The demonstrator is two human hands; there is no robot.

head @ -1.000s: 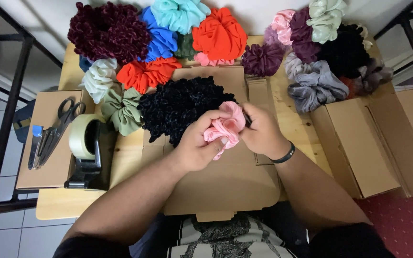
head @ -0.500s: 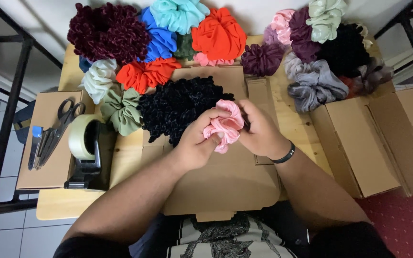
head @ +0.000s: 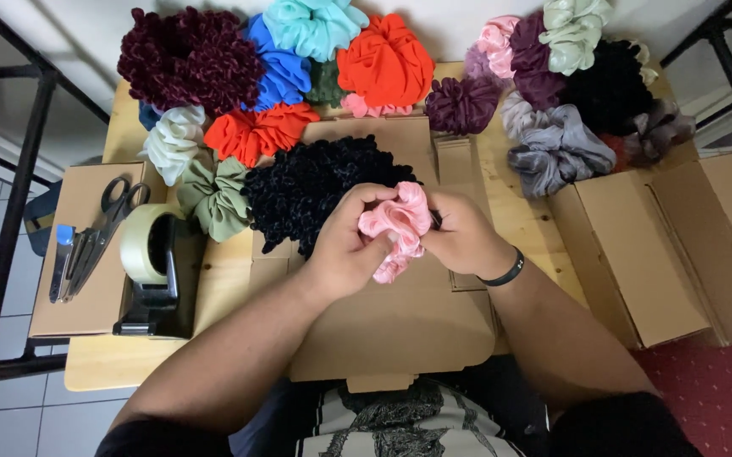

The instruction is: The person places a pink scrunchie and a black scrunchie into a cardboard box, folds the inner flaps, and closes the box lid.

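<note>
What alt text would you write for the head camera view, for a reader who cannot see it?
A person's left hand and right hand together hold a pink satin scrunchie over a flat brown cardboard box. Heaps of colourful fabric scrunchies cover the far side of the wooden table; a tape dispenser and scissors lie at the left.

My left hand (head: pixel 345 250) and right hand (head: pixel 459 237) meet on a scrunchie (head: pixel 398 227) above the flat cardboard (head: pixel 400 330) before me. Behind it lie scrunchie heaps (head: pixel 298 76). The tape dispenser (head: pixel 152 271) and scissors (head: pixel 99 233) sit left, the open box (head: pixel 679 245) right.
</note>
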